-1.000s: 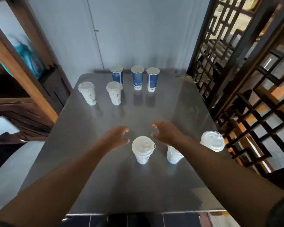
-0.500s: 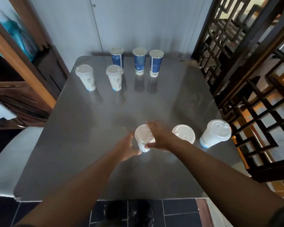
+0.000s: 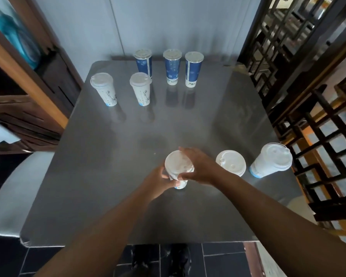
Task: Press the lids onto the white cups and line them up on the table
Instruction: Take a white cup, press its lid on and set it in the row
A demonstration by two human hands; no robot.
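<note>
Gripping from both sides, the nearest white cup (image 3: pixel 178 170) was held upright at the front middle of the steel desk (image 3: pixel 88 176), seemingly so that it would not tip or slide under pressure. The left hand (image 3: pixel 158 181) was wrapped around the cup's wall below the rim, acting as a brace. The right hand (image 3: pixel 198 166) was curled over the far edge of the white lid (image 3: pixel 177 163), its thumb at the near edge, apparently so that the rim could be snapped down. Whether the lid was fully seated could not be told.

Just to the right, two more lidded white cups (image 3: pixel 231 162) (image 3: pixel 272 161) stood near the desk's right edge, probably waiting to be lined up.

Farther back on the left, two lidded white cups (image 3: pixel 104 88) (image 3: pixel 141 87) stood side by side, looking like a row already begun. Behind them, three blue cups (image 3: pixel 143 61) (image 3: pixel 172 65) (image 3: pixel 193 67) with lids were ranged along the far edge, clear of the working space.
</note>
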